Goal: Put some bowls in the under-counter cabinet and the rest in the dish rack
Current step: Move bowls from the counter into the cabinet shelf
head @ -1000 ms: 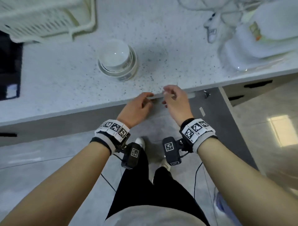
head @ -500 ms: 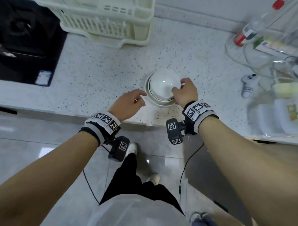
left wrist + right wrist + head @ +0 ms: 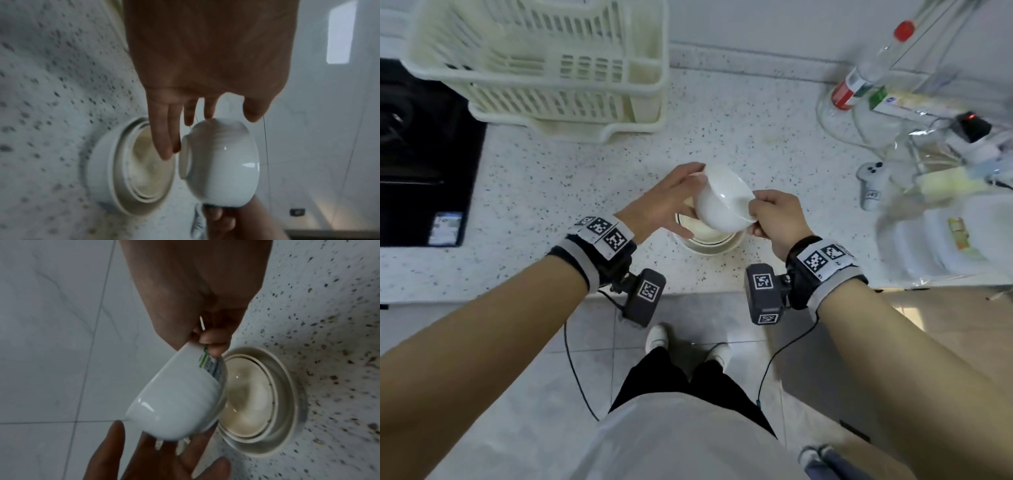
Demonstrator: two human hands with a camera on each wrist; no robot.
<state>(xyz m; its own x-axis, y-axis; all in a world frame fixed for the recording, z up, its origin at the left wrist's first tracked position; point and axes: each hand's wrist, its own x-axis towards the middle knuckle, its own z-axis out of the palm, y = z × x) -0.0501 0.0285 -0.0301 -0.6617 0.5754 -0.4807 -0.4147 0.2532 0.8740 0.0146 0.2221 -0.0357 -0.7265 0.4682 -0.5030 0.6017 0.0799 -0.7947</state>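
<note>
A white bowl (image 3: 722, 200) hangs tilted just above a stack of cream bowls (image 3: 709, 244) on the speckled counter. My right hand (image 3: 763, 216) pinches the white bowl's rim, thumb and fingers either side, near a label (image 3: 209, 366). My left hand (image 3: 678, 202) lies flat against the bowl's left side and foot, fingers straight (image 3: 170, 138). The wrist views show the bowl (image 3: 222, 162) (image 3: 179, 402) clear of the stack (image 3: 131, 170) (image 3: 257, 402). The cream dish rack (image 3: 544, 65) stands at the back left.
A black stove (image 3: 421, 154) fills the counter's left end. Bottles and plastic-wrapped goods (image 3: 928, 154) crowd the right side, with a small white device (image 3: 869, 181) beside them. The counter's front edge (image 3: 688, 294) runs below my wrists, tiled floor beneath.
My hands rose from the counter's front edge to the bowl stack. The right hand lifted the top white bowl and tilted it; the left hand came against its side.
</note>
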